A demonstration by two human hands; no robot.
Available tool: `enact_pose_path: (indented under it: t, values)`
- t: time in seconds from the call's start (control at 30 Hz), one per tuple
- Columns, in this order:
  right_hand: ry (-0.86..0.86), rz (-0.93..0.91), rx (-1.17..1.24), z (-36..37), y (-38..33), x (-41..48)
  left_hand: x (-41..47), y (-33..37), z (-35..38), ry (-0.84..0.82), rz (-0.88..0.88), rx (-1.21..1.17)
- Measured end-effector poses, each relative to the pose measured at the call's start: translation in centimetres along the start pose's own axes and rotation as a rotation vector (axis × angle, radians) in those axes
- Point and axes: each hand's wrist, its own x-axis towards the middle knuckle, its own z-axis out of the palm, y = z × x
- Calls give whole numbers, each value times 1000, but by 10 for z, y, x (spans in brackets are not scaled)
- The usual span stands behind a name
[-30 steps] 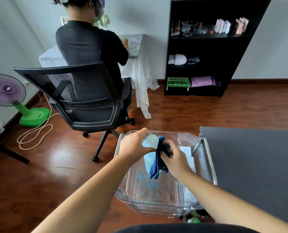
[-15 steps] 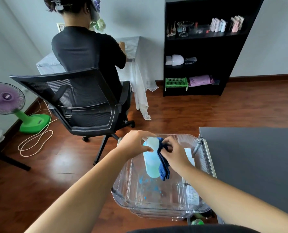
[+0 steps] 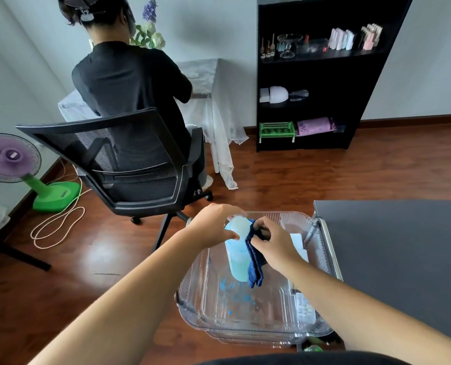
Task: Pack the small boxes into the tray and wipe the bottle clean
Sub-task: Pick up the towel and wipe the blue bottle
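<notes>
A pale blue bottle (image 3: 237, 256) with a whitish cap stands upright inside the clear plastic tray (image 3: 192, 293). My left hand (image 3: 213, 223) grips its cap from above. My right hand (image 3: 270, 242) holds a dark blue cloth (image 3: 254, 262) against the bottle's right side, the cloth hanging down past the hand. A white small box (image 3: 298, 242) lies in the tray behind my right hand, and another box (image 3: 304, 306) shows under my right forearm. Blue smears (image 3: 232, 288) mark the tray floor.
A dark grey table (image 3: 403, 254) spreads to the right of the tray. A person sits in a black office chair (image 3: 129, 164) ahead on the left. A purple-and-green fan (image 3: 16, 164) with a looped cord stands far left; a black shelf unit (image 3: 321, 75) lines the back wall.
The cloth in my right hand has shifted from the bottle's front to its right side, baring more of the bottle. The view has tilted up slightly. My left hand stays on the cap.
</notes>
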Motion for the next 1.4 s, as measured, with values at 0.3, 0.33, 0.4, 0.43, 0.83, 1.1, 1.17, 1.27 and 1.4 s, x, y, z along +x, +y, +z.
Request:
enact_pose_path:
  t: [0.3, 0.33, 0.4, 0.43, 0.83, 1.1, 1.17, 1.27, 1.4]
  values:
    - [-7, -28, -26, -2, -1, 4, 1, 2, -3, 31, -17, -45]
    - [-1, -29, -22, -1, 0, 4, 1, 4, 2, 73, -61, -45]
    - [18, -35, -12, 1, 4, 2, 2, 8, 8, 123, -115, -47]
    - [27, -40, -4, 2, 6, 1, 3, 9, 8, 117, -108, -53]
    - [59, -81, 61, -1, 13, -2, 0, 25, 22, 250, -292, -28]
    - [-60, -66, -68, -11, 2, 22, 7, 17, 2, 75, -153, -68]
    - [-105, -73, -50, -15, 1, 24, 8, 14, -4, 9, -96, -64]
    - [-48, -101, 25, -7, 15, 8, 4, 10, -5, -9, -79, -77]
    - [113, -102, 65, 17, 34, -13, -11, 15, 13, 218, -224, -74]
